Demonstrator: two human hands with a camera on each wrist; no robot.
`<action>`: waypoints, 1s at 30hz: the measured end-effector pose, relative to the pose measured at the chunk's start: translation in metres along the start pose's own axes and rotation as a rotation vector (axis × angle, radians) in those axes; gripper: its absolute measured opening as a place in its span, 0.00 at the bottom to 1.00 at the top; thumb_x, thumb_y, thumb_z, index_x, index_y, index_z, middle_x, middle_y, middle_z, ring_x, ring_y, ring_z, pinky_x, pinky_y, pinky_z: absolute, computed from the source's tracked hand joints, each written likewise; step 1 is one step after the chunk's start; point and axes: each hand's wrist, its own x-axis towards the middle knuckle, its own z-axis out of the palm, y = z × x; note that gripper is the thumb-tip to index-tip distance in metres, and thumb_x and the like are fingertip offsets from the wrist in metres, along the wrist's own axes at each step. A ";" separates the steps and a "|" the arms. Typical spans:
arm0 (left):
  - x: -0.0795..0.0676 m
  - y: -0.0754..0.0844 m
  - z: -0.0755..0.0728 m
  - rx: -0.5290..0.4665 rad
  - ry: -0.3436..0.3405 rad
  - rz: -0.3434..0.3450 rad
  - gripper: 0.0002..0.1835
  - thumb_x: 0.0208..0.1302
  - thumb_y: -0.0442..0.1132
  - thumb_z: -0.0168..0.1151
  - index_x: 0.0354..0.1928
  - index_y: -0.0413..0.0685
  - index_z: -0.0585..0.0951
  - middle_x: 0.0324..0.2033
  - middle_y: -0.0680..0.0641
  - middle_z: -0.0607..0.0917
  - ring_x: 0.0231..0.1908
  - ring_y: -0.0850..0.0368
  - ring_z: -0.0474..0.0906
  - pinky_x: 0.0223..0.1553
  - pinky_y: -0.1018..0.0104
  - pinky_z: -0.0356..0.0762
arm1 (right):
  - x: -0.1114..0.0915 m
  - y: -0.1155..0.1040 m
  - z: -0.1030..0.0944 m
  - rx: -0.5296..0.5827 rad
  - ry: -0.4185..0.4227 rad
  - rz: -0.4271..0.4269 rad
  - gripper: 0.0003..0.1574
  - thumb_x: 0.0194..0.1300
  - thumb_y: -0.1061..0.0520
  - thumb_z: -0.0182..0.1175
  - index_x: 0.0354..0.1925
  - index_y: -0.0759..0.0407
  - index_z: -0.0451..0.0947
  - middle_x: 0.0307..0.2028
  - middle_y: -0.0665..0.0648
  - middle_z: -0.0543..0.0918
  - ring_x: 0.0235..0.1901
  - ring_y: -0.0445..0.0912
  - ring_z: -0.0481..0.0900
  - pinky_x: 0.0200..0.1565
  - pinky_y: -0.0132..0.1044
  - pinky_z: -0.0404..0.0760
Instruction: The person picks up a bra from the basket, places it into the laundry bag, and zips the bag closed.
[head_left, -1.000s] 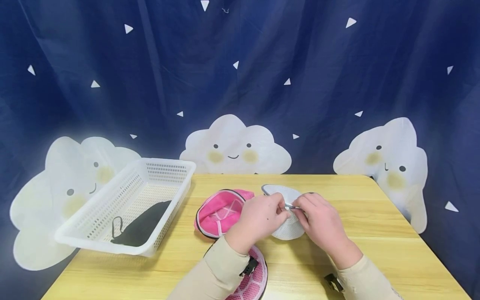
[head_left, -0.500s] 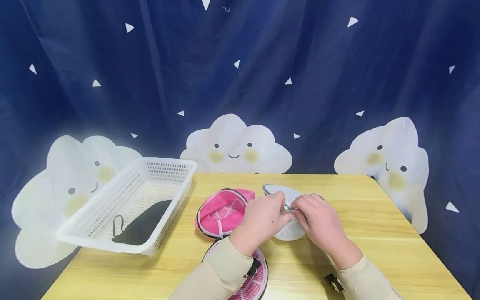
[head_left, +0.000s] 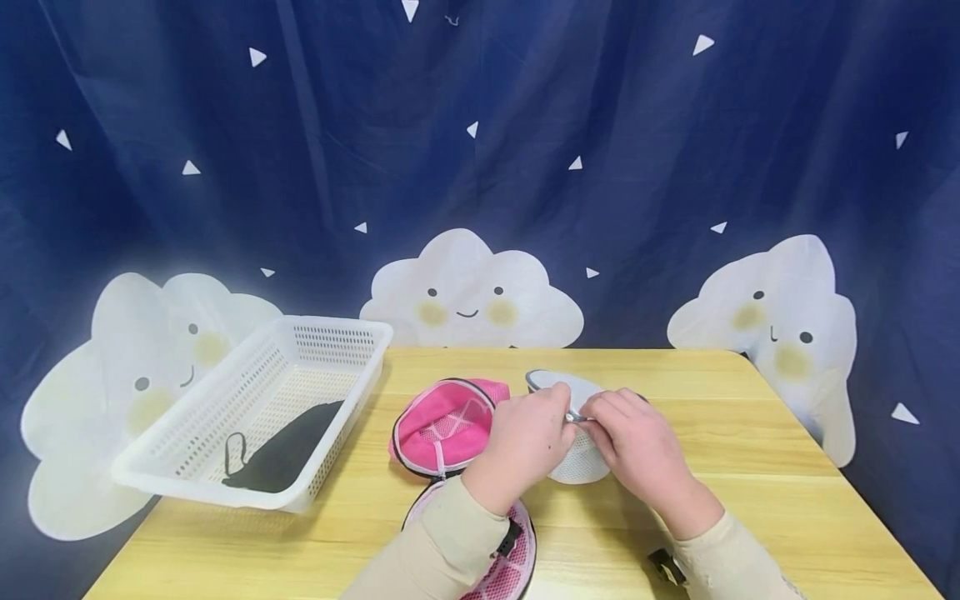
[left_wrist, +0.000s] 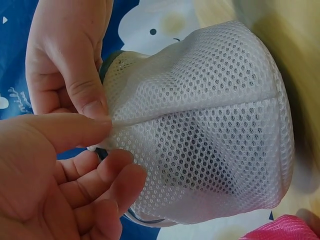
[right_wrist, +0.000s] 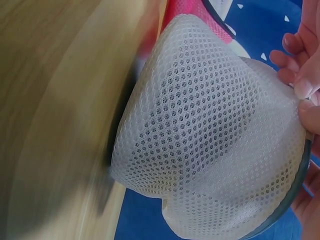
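A white mesh laundry bag (head_left: 583, 464) with a grey zipper rim stands on the table, its far rim gaping. My left hand (head_left: 527, 440) pinches the near rim between thumb and fingers. Just beside it, my right hand (head_left: 643, 446) pinches the same rim, with the silvery zipper end between the two hands. Seen in the left wrist view, the bag's mesh wall (left_wrist: 215, 115) is pulled into a fold running from the thumbs. The right wrist view shows the mesh side (right_wrist: 200, 120) and both thumbs close together at the rim. Fingers hide part of the zipper.
An unzipped pink laundry bag (head_left: 408, 425) lies left of the white one; its round mesh lid (head_left: 517, 575) is partly under my left forearm. A white plastic basket (head_left: 142, 477) at left holds a black cloth item (head_left: 296, 450) with a thin loop. The wooden table (head_left: 750, 517) extends right.
My left hand has shifted slightly at the rim, its fingers resettling by the zipper end. My right hand keeps its grip almost unmoved, and the bag stays in place.
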 end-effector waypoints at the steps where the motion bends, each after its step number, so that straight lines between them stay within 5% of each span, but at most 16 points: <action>1: 0.000 0.000 0.000 0.007 0.005 0.000 0.13 0.62 0.49 0.69 0.32 0.54 0.73 0.20 0.58 0.75 0.21 0.58 0.79 0.18 0.62 0.69 | 0.000 0.000 0.000 0.002 0.001 0.000 0.06 0.71 0.53 0.60 0.38 0.54 0.78 0.38 0.46 0.82 0.37 0.47 0.77 0.41 0.42 0.77; 13: -0.002 -0.001 0.001 0.047 0.053 0.037 0.10 0.61 0.45 0.66 0.31 0.52 0.74 0.19 0.56 0.75 0.20 0.57 0.78 0.16 0.62 0.67 | -0.001 0.003 0.003 0.008 0.015 -0.017 0.09 0.73 0.53 0.58 0.37 0.56 0.77 0.37 0.47 0.82 0.35 0.47 0.76 0.40 0.42 0.76; 21: 0.000 -0.004 -0.003 0.010 -0.027 0.035 0.10 0.65 0.46 0.66 0.31 0.54 0.75 0.20 0.58 0.77 0.22 0.58 0.79 0.19 0.63 0.68 | 0.000 0.004 0.001 -0.002 0.028 -0.012 0.23 0.81 0.44 0.45 0.36 0.54 0.77 0.37 0.47 0.82 0.36 0.47 0.77 0.39 0.41 0.77; 30: 0.000 -0.006 -0.006 -0.014 -0.026 0.054 0.08 0.65 0.45 0.67 0.30 0.57 0.77 0.22 0.58 0.77 0.21 0.61 0.75 0.19 0.66 0.67 | 0.000 0.004 -0.001 0.002 0.015 -0.002 0.15 0.78 0.48 0.52 0.37 0.55 0.77 0.37 0.47 0.82 0.37 0.49 0.77 0.40 0.43 0.77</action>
